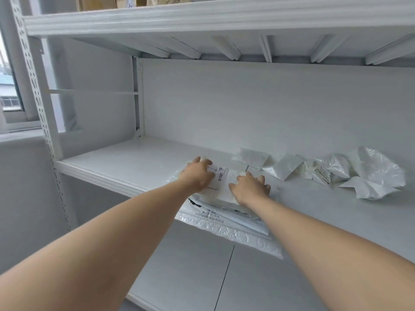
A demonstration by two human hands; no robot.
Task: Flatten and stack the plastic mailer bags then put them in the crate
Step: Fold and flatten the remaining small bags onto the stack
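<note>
A stack of flattened white mailer bags lies on the white shelf, its near edge hanging over the shelf front. The top bag carries a barcode label. My left hand rests on the top bag's left part, fingers spread flat over it. My right hand presses on its right part, fingers lying down on the plastic. To the right, several crumpled white mailer bags lie in a row along the shelf. No crate is in view.
A second shelf hangs overhead with cardboard boxes on it. The perforated white upright stands at the left, with a window behind it. A lower shelf shows beneath.
</note>
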